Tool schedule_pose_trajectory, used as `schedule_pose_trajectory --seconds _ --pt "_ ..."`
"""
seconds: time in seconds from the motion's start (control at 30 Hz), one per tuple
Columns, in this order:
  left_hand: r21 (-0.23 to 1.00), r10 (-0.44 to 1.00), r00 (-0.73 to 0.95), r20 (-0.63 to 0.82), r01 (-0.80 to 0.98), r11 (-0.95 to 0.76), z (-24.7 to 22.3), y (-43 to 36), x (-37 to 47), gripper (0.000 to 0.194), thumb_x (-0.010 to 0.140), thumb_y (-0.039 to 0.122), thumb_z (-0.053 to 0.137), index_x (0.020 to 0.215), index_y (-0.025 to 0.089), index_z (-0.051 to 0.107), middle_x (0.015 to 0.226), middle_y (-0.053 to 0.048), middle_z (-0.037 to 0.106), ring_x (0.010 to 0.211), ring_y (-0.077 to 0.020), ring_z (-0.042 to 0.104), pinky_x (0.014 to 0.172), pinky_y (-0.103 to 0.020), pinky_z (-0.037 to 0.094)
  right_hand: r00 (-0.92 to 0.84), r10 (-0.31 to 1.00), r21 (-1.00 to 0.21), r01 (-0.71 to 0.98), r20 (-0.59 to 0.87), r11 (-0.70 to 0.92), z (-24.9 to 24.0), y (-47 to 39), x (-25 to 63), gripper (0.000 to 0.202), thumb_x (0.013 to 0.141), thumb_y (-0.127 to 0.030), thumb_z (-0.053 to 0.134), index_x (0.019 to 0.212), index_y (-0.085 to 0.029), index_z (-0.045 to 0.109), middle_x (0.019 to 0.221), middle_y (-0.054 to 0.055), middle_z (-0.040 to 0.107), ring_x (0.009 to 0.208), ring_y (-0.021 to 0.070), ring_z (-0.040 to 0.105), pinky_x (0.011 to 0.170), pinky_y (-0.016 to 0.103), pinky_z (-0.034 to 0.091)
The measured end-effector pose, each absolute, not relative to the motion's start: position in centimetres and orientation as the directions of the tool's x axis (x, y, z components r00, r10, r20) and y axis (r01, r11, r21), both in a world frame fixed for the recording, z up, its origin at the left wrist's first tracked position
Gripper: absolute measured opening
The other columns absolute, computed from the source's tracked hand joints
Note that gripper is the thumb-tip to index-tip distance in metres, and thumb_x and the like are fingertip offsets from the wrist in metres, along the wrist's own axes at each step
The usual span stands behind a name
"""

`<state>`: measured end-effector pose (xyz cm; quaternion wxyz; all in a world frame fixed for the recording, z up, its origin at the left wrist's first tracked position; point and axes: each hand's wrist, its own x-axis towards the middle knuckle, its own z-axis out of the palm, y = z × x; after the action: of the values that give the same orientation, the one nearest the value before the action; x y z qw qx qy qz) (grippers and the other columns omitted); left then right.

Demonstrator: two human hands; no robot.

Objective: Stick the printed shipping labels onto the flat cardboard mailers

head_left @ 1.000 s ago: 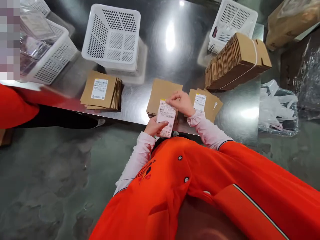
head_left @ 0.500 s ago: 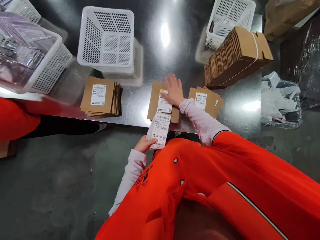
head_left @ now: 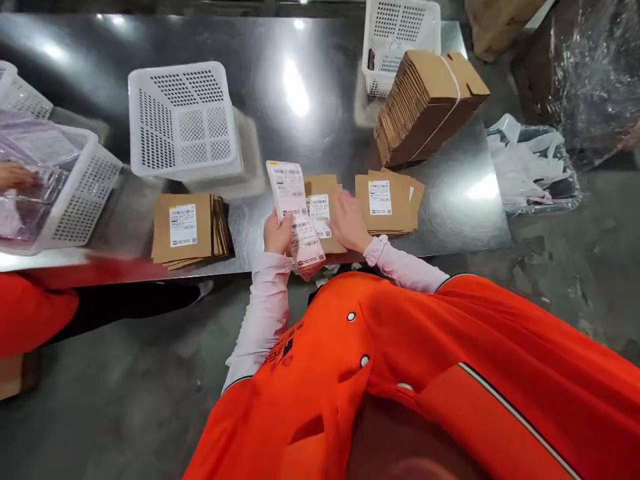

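Observation:
A strip of printed white shipping labels point(head_left: 287, 185) is gripped between the thumb and fingers of my left hand point(head_left: 277, 233), held up over the near table edge. Behind the strip lies a flat brown cardboard mailer point(head_left: 323, 183) with one label stuck on it, partly covered. My right hand point(head_left: 351, 223) is at the mailer's right side, fingers stretched out and slightly blurred, holding nothing. Just right of that hand sits a pile of labelled cardboard mailers point(head_left: 403, 203). Another labelled pile point(head_left: 207, 223) lies to the left of my left hand.
A white plastic basket point(head_left: 183, 167) stands behind the left pile. Strapped folded cardboard point(head_left: 425, 107) and another basket point(head_left: 403, 20) are at the back right. A lined bin point(head_left: 540, 163) adjoins the table's right end. At far left, a co-worker's hand point(head_left: 17, 177) reaches into a filled basket point(head_left: 83, 193).
My left hand has raised the label strip from below the table edge to above it. My right hand has slid off the mailer's label toward its right side. The camera view has shifted.

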<state>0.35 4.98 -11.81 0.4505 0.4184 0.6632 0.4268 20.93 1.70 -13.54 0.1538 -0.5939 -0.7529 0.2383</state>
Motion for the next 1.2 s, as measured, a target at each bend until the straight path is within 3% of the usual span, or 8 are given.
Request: schedule_pose_trajectory --seconds 0.07,0.13,0.33,0.47,0.57,0.7,0.83,1.2 --pt "0.938 0.956 -0.197 -0.217 0.228 0.260 -12.5 5.2 0.9 0.025 0.072 0.029 0.077 0.093 0.017 0.071 0.116 -0.013 0.073 0.127 -0.0320 0.058 0.113 -0.048 0.042 -0.041 0.975 -0.624 0.774 -0.221 -0.109 -13.6 1.6 21.4 0.079 0.098 -0.038 0.043 0.154 0.012 0.020 0.164 0.031 0.010 0.157 0.0365 0.004 0.129 0.055 0.007" --pt "0.942 0.962 -0.162 -0.220 0.223 0.253 -12.4 4.9 1.4 0.026 0.072 0.031 0.078 0.093 0.017 0.071 0.119 -0.014 0.072 0.131 -0.0333 0.056 0.114 -0.050 0.040 -0.046 0.952 -0.683 0.707 -0.303 -0.184 -13.9 1.6 21.4 0.082 0.098 -0.040 0.044 0.154 0.014 0.018 0.164 0.031 0.009 0.158 0.0346 0.005 0.130 0.049 0.010" --pt "0.951 0.972 -0.028 -0.232 -0.216 0.221 -8.8 3.5 2.3 0.047 0.070 0.052 0.082 0.096 0.016 0.070 0.100 -0.011 0.076 0.105 -0.0285 0.071 0.098 -0.044 0.056 0.150 0.989 -0.905 0.419 -0.009 -0.072 -14.8 2.3 24.8 0.097 0.092 -0.070 0.044 0.160 -0.007 0.018 0.164 0.018 0.030 0.152 0.0247 0.032 0.127 0.039 0.026" --pt "0.943 0.983 -0.074 -0.171 -0.301 0.142 -6.7 1.5 0.8 0.049 0.061 0.047 0.090 0.094 0.016 0.071 0.097 -0.008 0.077 0.106 -0.0273 0.070 0.099 -0.039 0.055 0.232 0.973 -0.891 0.441 -0.003 -0.108 -14.0 2.8 33.0 0.079 0.095 -0.063 0.044 0.153 -0.010 0.035 0.151 0.018 0.049 0.139 0.0272 0.049 0.119 0.047 0.038" --pt "0.955 0.982 -0.091 -0.168 -0.263 0.139 -6.9 -0.8 0.0 0.052 0.059 0.042 0.093 0.099 0.018 0.072 0.100 -0.006 0.077 0.097 -0.0242 0.072 0.091 -0.036 0.058 0.363 0.930 -0.761 0.589 -0.052 -0.272 -12.0 2.4 36.4 0.089 0.084 -0.060 0.064 0.148 -0.004 0.040 0.148 0.027 0.048 0.139 0.0375 0.045 0.115 0.060 0.038" --pt "0.973 0.981 -0.025 -0.194 -0.130 0.190 -8.5 -3.6 1.7 0.049 0.060 0.049 0.091 0.094 0.018 0.074 0.095 -0.005 0.078 0.086 -0.0205 0.072 0.080 -0.031 0.058 -0.102 0.987 -0.878 0.474 -0.127 -0.065 -9.5 0.5 30.7 0.101 0.061 -0.059 0.085 0.141 -0.010 0.050 0.136 0.021 0.059 0.124 0.0353 0.057 0.105 0.054 0.049" --pt "0.982 0.982 0.064 -0.179 -0.053 0.182 -9.0 -4.1 3.7 0.048 0.061 0.051 0.088 0.092 0.017 0.075 0.096 -0.009 0.077 0.088 -0.0222 0.071 0.084 -0.033 0.056 -0.295 0.952 -0.997 0.022 -0.077 -0.074 -9.5 -2.6 21.6 0.071 0.078 -0.068 0.066 0.124 -0.014 0.065 0.123 0.013 0.070 0.109 0.0259 0.068 0.097 0.042 0.056" --pt "0.980 0.922 -0.335 -0.195 -0.099 0.172 -10.9 -3.6 5.1 0.040 0.072 0.047 0.080 0.057 0.018 0.056 0.057 0.002 0.059 0.058 -0.0121 0.056 0.060 -0.025 0.048 -0.295 0.955 -0.905 0.415 -0.034 0.096 -6.1 -0.2 21.3 0.020 0.081 -0.035 0.072 0.082 -0.015 0.077 0.077 0.004 0.075 0.072 0.0156 0.067 0.071 0.027 0.049"
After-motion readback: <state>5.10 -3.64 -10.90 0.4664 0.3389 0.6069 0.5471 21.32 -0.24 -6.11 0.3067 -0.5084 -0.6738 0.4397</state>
